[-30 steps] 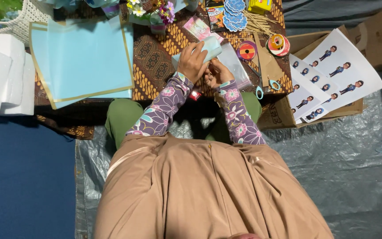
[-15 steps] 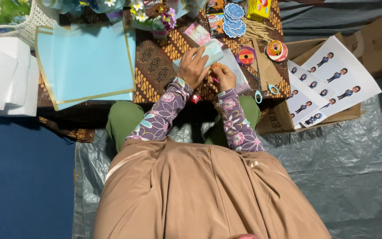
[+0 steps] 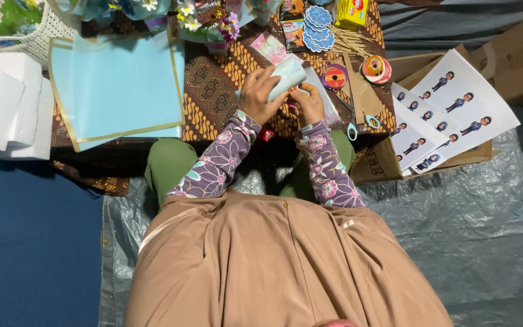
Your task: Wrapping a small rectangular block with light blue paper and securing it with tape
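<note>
Left hand (image 3: pixel 260 94) closed around the lower end of a pale blue paper roll (image 3: pixel 287 74), which slants up and to the right from its grip. Right hand (image 3: pixel 309 104), fingers curled, lies just below the roll's right end, touching it; what it pinches cannot be told. Beyond the right hand: ribbon spools (image 3: pixel 334 77) and scissors (image 3: pixel 358 125). Left of the left hand: light blue sheets (image 3: pixel 113 85) on the patterned cloth (image 3: pixel 210 91).

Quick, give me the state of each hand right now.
Left hand: closed around the pale blue roll.
Right hand: fingers curled against the roll's lower edge; grip cannot be told.
</note>
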